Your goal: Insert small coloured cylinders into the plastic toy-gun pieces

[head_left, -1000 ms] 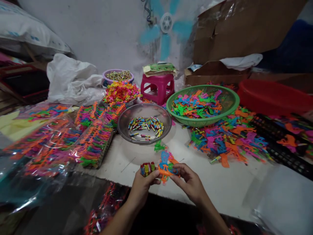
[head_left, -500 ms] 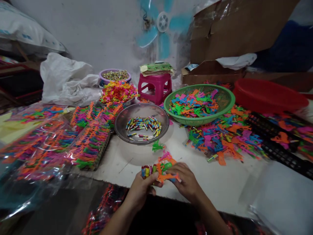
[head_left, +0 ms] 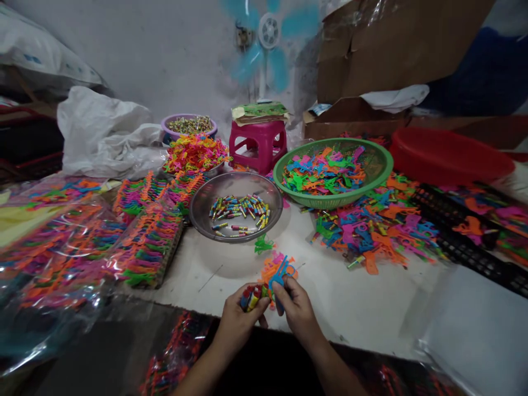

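My left hand [head_left: 236,316] is closed round a bunch of small striped tubes [head_left: 253,298] in red, yellow and blue, their ends pointing up. Close beside it, my right hand [head_left: 296,309] pinches a blue plastic toy gun [head_left: 277,279] between thumb and fingers. The blue piece is near the tubes; whether they touch, I cannot tell. Just beyond the hands lie a few orange and pink plastic pieces [head_left: 270,265], partly hidden, and a green piece [head_left: 263,244]. A clear grey bowl [head_left: 197,220] with several more striped tubes stands farther back.
A green basket [head_left: 330,202] of plastic toy guns stands at the right, above a loose pile [head_left: 383,236]. Bagged rows of pieces [head_left: 148,242] cover the left side. Behind are a pink stool [head_left: 264,146], a spinning fan [head_left: 270,32] and a red basin [head_left: 445,157].
The orange toy gun between my hands is out of them; my right hand now holds a blue one. My left hand has tilted the tubes and closed more tightly round them.
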The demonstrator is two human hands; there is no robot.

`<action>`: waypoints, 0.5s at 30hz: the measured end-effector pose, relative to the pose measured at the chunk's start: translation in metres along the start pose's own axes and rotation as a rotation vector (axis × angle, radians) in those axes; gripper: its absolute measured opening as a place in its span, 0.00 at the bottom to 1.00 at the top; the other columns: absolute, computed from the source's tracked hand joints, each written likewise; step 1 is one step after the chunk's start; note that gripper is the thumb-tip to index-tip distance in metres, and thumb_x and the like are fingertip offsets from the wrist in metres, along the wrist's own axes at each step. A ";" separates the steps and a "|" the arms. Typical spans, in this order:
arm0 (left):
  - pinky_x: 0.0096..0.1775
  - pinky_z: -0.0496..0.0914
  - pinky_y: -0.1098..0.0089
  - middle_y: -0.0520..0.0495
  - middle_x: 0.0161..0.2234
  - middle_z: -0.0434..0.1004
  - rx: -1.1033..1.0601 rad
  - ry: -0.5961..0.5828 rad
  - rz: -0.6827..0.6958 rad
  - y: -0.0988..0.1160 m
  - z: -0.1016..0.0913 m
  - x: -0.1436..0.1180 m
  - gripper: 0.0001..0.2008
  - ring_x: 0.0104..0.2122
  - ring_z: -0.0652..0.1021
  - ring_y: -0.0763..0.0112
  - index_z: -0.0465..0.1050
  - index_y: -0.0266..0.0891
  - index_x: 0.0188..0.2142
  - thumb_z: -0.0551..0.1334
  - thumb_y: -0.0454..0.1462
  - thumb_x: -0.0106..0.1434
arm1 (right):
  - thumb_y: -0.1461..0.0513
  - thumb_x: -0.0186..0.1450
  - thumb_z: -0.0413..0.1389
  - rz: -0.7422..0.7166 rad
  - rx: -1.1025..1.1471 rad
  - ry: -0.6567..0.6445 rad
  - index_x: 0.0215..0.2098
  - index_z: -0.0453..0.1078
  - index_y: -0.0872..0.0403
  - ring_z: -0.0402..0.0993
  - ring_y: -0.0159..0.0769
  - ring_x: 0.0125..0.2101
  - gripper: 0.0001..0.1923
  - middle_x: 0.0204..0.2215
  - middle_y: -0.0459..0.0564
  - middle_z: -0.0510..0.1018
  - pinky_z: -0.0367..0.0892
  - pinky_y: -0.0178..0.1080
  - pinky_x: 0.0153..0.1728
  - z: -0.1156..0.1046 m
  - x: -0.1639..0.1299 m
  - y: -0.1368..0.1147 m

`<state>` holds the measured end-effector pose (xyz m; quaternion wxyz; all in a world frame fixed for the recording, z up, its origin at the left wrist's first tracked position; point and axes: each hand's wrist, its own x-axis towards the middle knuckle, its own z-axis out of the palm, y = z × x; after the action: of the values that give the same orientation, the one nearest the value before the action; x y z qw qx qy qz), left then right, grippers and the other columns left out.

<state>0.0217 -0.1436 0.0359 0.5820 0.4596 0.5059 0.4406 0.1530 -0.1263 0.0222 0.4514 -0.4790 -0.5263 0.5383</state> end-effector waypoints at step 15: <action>0.12 0.61 0.79 0.50 0.25 0.69 0.006 0.161 -0.120 -0.013 -0.004 0.009 0.21 0.20 0.72 0.74 0.65 0.35 0.39 0.62 0.46 0.49 | 0.46 0.59 0.38 0.042 -0.102 0.518 0.34 0.63 0.55 0.68 0.31 0.23 0.24 0.25 0.46 0.70 0.63 0.33 0.24 -0.070 0.043 0.022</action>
<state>0.0192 -0.1365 0.0208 0.5635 0.3931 0.5790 0.4390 0.2168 -0.0756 -0.0009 0.5350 -0.6339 -0.4095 0.3798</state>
